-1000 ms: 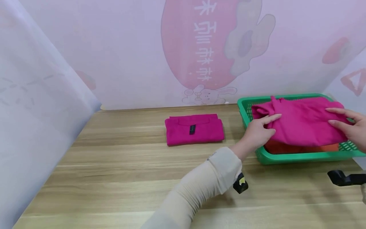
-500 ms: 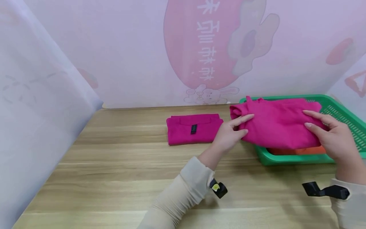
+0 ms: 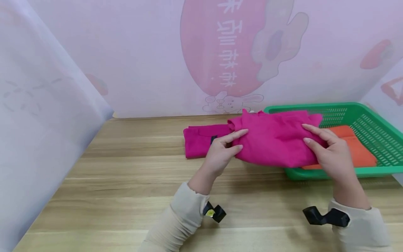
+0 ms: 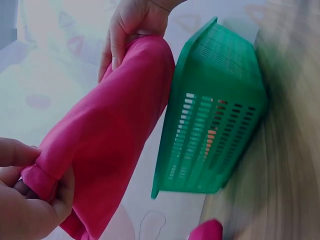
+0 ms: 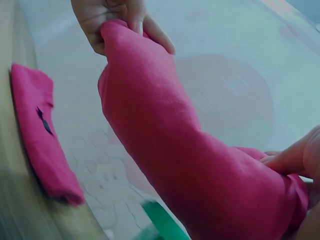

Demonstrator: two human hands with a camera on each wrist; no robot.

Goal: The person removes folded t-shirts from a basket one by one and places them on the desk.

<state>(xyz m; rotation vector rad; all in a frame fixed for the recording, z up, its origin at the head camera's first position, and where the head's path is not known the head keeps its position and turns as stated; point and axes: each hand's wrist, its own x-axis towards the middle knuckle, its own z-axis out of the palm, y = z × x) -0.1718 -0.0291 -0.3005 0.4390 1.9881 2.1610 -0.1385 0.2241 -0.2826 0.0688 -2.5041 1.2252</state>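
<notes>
A loosely folded magenta garment (image 3: pixel 277 140) hangs between both hands, above the table and in front of the basket's left end. My left hand (image 3: pixel 220 152) pinches its left edge between thumb and fingers; the left wrist view shows the cloth bunched there. With thumb and fingers, my right hand (image 3: pixel 333 152) grips the right end. Behind and left of it, a neatly folded magenta garment (image 3: pixel 201 141) with a dark neck label lies on the table, its right part hidden. Inside the green basket (image 3: pixel 377 170) lies folded orange cloth (image 3: pixel 359 150), partly covered by the held garment and right hand.
The wooden table (image 3: pixel 126 196) stretches left and forward of the hands. A pale printed wall (image 3: pixel 141 63) closes off the back, and another stands along the left side. Black wrist mounts (image 3: pixel 325 217) stick out from the sleeves.
Both hands have carried the magenta garment leftward from over the green basket. The orange cloth inside is now more exposed, and the garment overlaps the view of the folded one on the table.
</notes>
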